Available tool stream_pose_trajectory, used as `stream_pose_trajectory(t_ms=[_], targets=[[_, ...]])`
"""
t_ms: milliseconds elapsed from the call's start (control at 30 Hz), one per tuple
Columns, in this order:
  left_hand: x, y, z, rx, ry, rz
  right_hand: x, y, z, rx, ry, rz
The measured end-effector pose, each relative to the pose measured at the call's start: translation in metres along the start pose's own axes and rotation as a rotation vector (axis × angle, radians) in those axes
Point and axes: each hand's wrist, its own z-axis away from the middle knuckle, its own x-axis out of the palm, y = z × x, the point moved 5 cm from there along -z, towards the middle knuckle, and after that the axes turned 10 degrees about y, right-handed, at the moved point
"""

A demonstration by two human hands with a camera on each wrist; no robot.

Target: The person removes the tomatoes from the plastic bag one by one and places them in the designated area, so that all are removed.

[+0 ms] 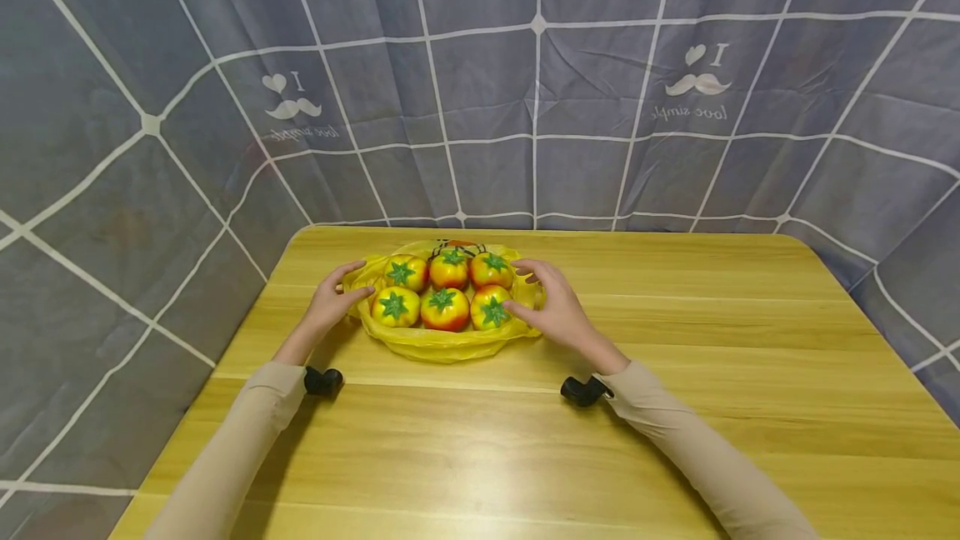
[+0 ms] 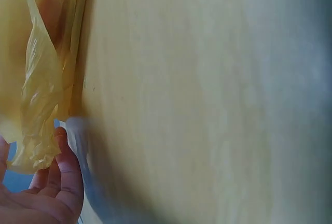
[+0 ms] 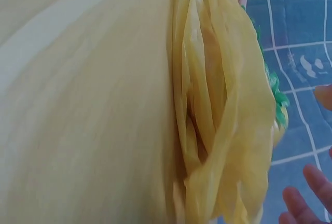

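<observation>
A yellow plastic bag [image 1: 438, 348] lies spread on the table, its rim folded down around several yellow-and-red toy tomatoes [image 1: 445, 309] with green star-shaped leaves, set in two rows. At the bag's left end is my left hand [image 1: 330, 300], thumb and fingers apart. In the left wrist view, a crumpled corner of the bag [image 2: 39, 99] hangs between the thumb and fingers of that hand [image 2: 54, 193], not visibly pinched. My right hand [image 1: 557, 307] is over the bag's right end, fingers spread, thumb near the front right tomato [image 1: 491, 308]. The right wrist view shows its fingers [image 3: 298, 206] apart from the bag [image 3: 244, 94].
The wooden table [image 1: 465, 448] extends in front of the bag and to its right. A grey curtain [image 1: 487, 90] with white grid lines hangs behind the table and at both sides. A black wrist mount [image 1: 324, 382] is on the left wrist, another [image 1: 583, 391] on the right.
</observation>
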Motion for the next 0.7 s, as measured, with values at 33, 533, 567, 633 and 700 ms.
stream_pose_trajectory(t_ms=[33, 533, 567, 633, 700], targets=[[0.000, 0.000, 0.000, 0.000, 0.002, 0.000, 0.002, -0.001, 0.000, -0.005, -0.003, -0.003], [0.004, -0.005, -0.003, 0.036, -0.010, 0.013, 0.022, -0.001, 0.000, -0.001, -0.120, -0.030], [0.003, -0.005, -0.003, 0.040, -0.014, 0.014, 0.022, -0.002, 0.001, -0.004, -0.131, -0.033], [0.003, -0.005, -0.002, 0.053, -0.026, 0.014, 0.024, -0.001, 0.001, -0.005, -0.150, -0.034], [0.003, -0.005, -0.001, 0.059, -0.040, 0.023, 0.024, 0.000, 0.002, -0.002, -0.158, -0.030]])
